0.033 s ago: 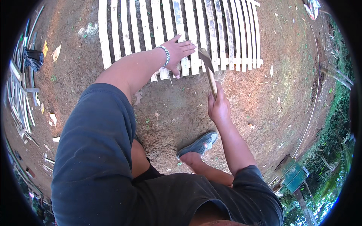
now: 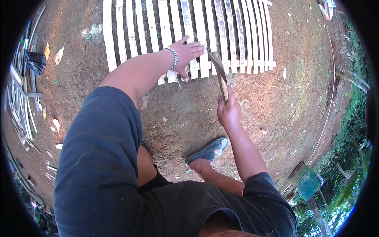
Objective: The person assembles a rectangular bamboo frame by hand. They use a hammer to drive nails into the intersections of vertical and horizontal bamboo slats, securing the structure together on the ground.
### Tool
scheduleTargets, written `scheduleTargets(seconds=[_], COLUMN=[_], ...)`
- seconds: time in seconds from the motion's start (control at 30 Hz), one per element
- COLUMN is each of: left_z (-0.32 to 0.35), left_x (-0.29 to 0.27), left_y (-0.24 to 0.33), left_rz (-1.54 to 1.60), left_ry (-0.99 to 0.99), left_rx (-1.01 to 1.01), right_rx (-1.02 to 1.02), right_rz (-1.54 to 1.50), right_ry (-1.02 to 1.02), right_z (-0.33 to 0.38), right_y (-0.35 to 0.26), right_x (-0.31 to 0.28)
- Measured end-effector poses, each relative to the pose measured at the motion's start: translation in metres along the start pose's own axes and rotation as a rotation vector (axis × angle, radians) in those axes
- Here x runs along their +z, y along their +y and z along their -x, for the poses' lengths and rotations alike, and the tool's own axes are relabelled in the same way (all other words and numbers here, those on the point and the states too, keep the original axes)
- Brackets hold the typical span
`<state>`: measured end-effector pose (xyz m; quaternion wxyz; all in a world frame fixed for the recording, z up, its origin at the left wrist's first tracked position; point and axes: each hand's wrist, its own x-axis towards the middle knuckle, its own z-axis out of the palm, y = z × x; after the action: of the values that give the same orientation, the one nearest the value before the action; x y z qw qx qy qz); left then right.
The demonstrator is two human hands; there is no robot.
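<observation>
Wooden blade (image 2: 218,73) juts above right grip (image 2: 228,110) (fist closed).

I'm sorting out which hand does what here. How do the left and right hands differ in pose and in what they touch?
The left hand lies open, fingers spread flat on the pale slats; the right hand is closed in a fist around a blade's handle. The left wears a bracelet; the right wrist is bare. The left reaches farther forward than the right. Both are bare.

Bare dirt (image 2: 177,118) open before slat panel (image 2: 205,35); blade (image 2: 219,75) beside left hand (image 2: 185,55) crowds slat ends.
</observation>
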<state>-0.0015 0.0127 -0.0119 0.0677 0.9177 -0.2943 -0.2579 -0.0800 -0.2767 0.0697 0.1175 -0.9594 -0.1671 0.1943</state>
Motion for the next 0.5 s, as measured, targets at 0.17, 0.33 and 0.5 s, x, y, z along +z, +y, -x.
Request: scheduleTargets(seconds=[0.17, 0.33, 0.5], left_z=[-0.003, 0.001, -0.003], left_x=[0.005, 0.003, 0.002], left_y=[0.002, -0.002, -0.003], left_rz=[0.019, 0.000, 0.002], left_ry=[0.012, 0.016, 0.011], left_rx=[0.021, 0.005, 0.009], right_rx=[0.187, 0.060, 0.201], right_rz=[0.192, -0.033, 0.134], right_ry=[-0.303, 0.000, -0.237], right_z=[-0.012, 0.002, -0.008], right_y=[0.009, 0.000, 0.024], right_x=[-0.002, 0.005, 0.016])
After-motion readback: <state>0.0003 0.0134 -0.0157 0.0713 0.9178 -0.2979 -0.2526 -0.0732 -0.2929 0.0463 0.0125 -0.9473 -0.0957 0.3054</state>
